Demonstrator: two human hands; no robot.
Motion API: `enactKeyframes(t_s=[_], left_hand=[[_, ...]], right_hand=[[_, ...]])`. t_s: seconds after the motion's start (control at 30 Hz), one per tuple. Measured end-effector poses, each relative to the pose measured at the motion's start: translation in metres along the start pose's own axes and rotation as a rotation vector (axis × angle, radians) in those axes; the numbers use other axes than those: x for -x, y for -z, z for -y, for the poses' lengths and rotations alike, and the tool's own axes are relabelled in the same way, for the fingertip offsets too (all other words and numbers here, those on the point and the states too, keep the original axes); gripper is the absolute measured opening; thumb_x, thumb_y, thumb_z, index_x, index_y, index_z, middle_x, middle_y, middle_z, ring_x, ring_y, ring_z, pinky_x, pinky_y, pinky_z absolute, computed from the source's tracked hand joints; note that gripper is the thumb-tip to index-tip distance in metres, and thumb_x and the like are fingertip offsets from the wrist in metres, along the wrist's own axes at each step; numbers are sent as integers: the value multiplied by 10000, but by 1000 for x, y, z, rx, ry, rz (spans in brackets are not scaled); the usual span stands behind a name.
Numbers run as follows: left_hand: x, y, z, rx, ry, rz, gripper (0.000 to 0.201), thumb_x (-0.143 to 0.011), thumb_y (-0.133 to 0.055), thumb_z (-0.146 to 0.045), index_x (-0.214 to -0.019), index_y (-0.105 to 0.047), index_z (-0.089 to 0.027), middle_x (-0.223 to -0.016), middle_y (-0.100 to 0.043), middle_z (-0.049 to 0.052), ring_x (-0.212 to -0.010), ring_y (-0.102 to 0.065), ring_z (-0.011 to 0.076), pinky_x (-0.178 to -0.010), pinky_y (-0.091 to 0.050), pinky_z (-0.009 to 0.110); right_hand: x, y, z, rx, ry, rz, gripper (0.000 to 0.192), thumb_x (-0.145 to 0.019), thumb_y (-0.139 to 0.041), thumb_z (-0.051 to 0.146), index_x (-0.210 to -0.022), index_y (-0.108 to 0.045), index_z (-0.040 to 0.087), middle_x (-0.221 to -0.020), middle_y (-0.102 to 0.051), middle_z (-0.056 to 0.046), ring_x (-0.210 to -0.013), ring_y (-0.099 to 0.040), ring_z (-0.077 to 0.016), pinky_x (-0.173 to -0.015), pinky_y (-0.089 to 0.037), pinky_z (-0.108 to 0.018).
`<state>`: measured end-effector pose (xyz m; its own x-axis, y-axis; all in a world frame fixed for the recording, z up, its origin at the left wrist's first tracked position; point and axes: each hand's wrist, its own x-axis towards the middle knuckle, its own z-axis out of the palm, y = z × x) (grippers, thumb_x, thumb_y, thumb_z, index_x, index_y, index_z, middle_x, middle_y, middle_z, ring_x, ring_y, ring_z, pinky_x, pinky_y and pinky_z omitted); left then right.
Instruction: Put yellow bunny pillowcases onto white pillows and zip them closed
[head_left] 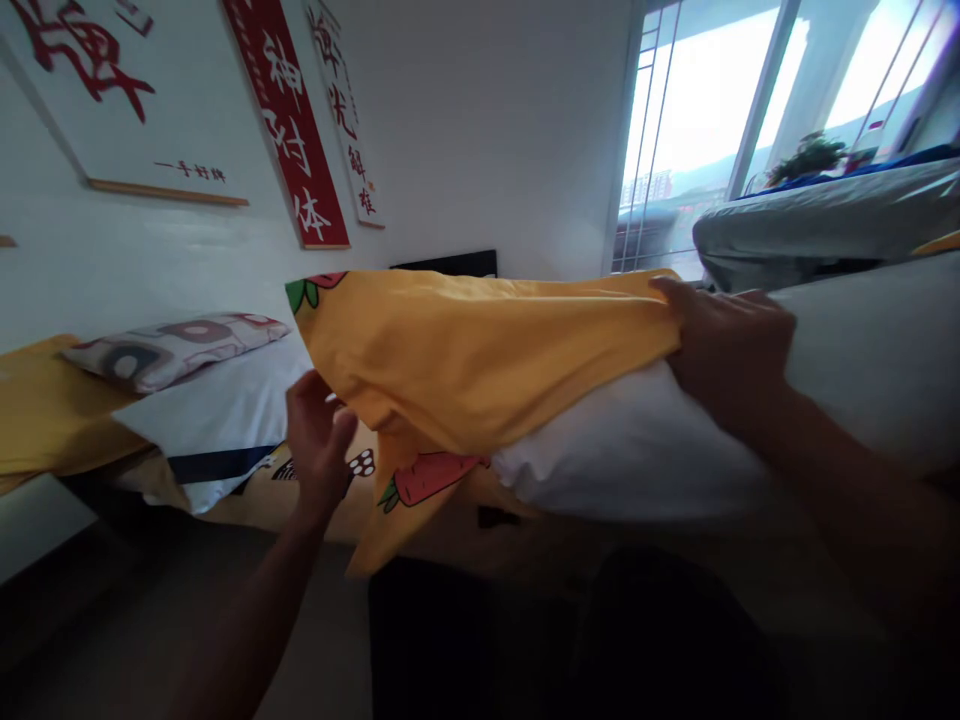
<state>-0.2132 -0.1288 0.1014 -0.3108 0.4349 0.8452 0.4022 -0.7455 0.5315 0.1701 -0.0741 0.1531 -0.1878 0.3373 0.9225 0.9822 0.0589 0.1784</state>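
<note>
A yellow pillowcase [480, 350] with a carrot print stretches out in front of me, its left part hanging down in folds. A white pillow [615, 450] is partly inside it and bulges out below and to the right. My right hand [727, 345] is closed on the right end of the pillowcase, with the pillow just under it. At the left side of the cloth, my left hand [319, 430] has its fingers curved and its thumb apart, right beside the hanging edge. Whether its fingertips touch the cloth is hard to tell.
Behind lies a bed with a printed sheet [255, 500], a white and navy cloth [217, 420] and a patterned pillow [187, 350]. Yellow bedding [60, 410] sits far left. White bedding [877, 350] fills the right. Scrolls hang on the wall; a window [697, 120] is at back right.
</note>
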Motion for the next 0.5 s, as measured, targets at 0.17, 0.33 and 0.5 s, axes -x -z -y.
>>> enactKeyframes(t_s=[0.17,0.33,0.5], left_hand=[[14,-11,7,-189,128,114,298,-754,-688,-436,-819,-617,-154,-797,-649,58,-774,-598,180,-685,-473,275],[2,-9,5,-264,80,-100,335,-812,-593,-443,-641,-549,-158,-550,-517,-11,-554,-458,113,-497,-362,215],[-14,-14,28,-105,134,-192,385,-798,-595,-521,-713,-586,-145,-628,-556,-9,-579,-457,101,-521,-378,206]], right_hand=[[3,0,3,-28,228,-55,379,-888,-333,187,-952,-706,179,-929,-745,-59,-762,-631,-201,-690,-351,-326],[4,-13,-7,-1,288,-129,311,-877,-376,167,-768,-667,191,-704,-698,-63,-653,-559,-180,-644,-333,-321],[-2,-30,-13,-61,351,-415,217,-804,-417,155,-627,-529,210,-500,-541,-12,-524,-477,-152,-599,-336,-296]])
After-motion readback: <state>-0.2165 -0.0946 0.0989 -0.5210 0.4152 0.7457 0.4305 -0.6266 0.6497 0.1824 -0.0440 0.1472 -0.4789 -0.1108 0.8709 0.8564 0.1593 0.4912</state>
